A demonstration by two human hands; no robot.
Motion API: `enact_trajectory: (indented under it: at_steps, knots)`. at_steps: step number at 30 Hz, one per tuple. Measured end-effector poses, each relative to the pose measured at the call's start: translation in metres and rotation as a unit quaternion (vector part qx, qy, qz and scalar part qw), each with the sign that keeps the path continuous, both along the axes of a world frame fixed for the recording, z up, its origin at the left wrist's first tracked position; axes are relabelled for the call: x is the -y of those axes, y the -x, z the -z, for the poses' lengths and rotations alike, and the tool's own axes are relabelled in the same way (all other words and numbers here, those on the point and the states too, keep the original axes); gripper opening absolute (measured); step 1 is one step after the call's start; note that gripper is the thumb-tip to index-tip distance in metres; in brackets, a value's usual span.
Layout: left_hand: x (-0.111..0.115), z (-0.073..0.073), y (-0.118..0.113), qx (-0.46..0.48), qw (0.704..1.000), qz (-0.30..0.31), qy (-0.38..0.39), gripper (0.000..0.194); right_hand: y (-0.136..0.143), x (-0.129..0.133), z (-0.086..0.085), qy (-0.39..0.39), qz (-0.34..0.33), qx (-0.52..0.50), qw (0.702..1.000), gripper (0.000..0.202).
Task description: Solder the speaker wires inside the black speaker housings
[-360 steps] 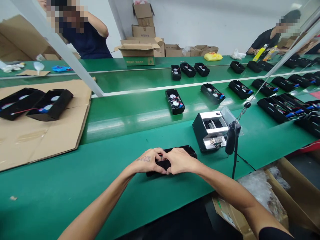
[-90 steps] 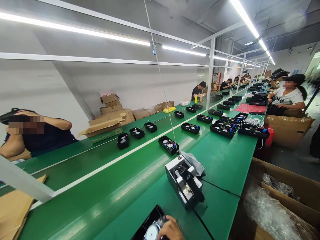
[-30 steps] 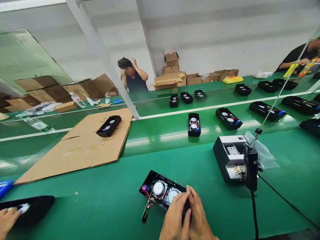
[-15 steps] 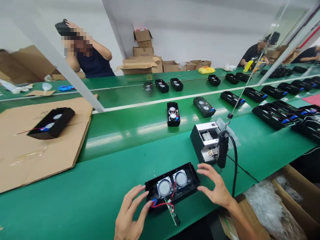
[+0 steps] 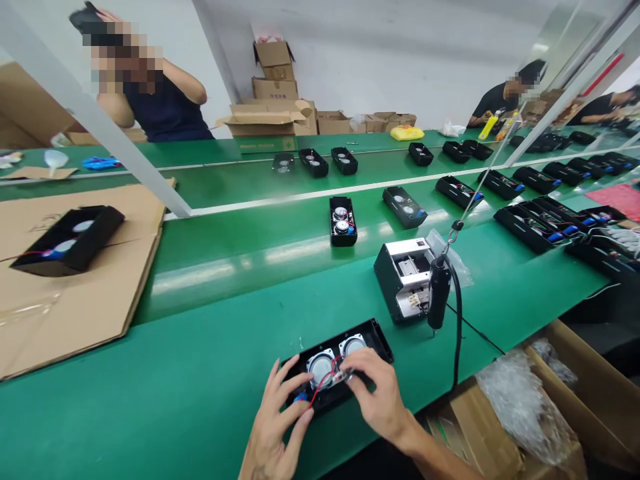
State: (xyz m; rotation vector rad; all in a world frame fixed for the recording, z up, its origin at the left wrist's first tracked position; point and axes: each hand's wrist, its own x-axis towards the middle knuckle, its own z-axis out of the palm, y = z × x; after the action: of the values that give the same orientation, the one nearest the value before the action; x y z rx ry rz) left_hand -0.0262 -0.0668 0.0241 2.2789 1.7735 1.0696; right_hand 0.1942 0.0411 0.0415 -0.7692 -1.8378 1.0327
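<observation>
Left hand (image 5: 275, 420) is half spread over the left end of an open black case (image 5: 382, 341); whether the red wire (image 5: 317, 392) there is gripped cannot be told. By the right hand (image 5: 379, 393) a small part (image 5: 340, 377) is pinched over the case. Two round speakers (image 5: 320, 368) are seated inside, and the case is set on a green table (image 5: 200, 387). Beyond its right end, a black screwdriver (image 5: 439, 293) is suspended near a black-and-silver machine (image 5: 389, 287).

The green bench (image 5: 200, 393) carries 1 open black casing (image 5: 327, 400) near its front edge, 1 silver-and-black machine (image 5: 394, 285) beyond, and flat cardboard (image 5: 107, 293) at left.
</observation>
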Motion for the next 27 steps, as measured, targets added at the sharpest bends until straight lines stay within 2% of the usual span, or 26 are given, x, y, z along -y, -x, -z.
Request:
enact_trajectory:
  at_steps: [3,5,6,8,10,11,13,15,18,22,27]
  knots:
    - [-0.002,0.003,-0.005,0.028,0.999,-0.015,0.0,0.018,0.003,-0.02,-0.007,0.118,-0.019,-0.021,0.993,0.014]
    - [-0.003,0.005,-0.008,0.049,0.998,-0.029,-0.007,0.022,0.001,-0.029,-0.011,0.115,-0.061,-0.032,0.991,0.014]
    - [-0.005,0.007,-0.009,0.063,0.997,-0.048,-0.01,0.023,-0.001,-0.032,-0.013,0.085,-0.095,-0.029,0.991,0.016]
    - [-0.009,0.01,-0.012,0.103,0.987,-0.121,-0.024,0.022,-0.008,-0.036,-0.016,-0.029,-0.168,0.011,0.985,0.019]
    - [-0.013,0.011,-0.015,0.126,0.974,-0.183,-0.04,0.016,-0.015,-0.035,-0.018,-0.168,-0.207,0.081,0.961,0.025]
    - [-0.016,0.01,-0.016,0.119,0.974,-0.188,-0.045,0.015,-0.018,-0.034,-0.019,-0.222,-0.204,0.118,0.946,0.027]
    - [-0.02,0.003,-0.018,0.071,0.986,-0.147,-0.046,0.024,-0.021,-0.03,-0.019,-0.279,-0.173,0.181,0.927,0.029]
    - [-0.02,-0.007,-0.019,0.017,0.995,-0.098,-0.024,0.03,-0.02,-0.027,-0.018,-0.285,-0.155,0.233,0.917,0.028]
    - [-0.015,-0.017,-0.017,-0.055,0.996,-0.06,0.029,0.025,-0.011,-0.025,-0.019,-0.282,-0.187,0.307,0.89,0.022]
    - [-0.011,-0.008,-0.013,-0.137,0.99,-0.026,0.032,0.037,-0.001,-0.027,-0.028,-0.244,-0.257,0.391,0.85,0.017]
    - [-0.014,0.007,-0.017,-0.118,0.993,-0.025,0.015,0.022,-0.003,-0.032,-0.039,-0.197,-0.293,0.428,0.832,0.025]
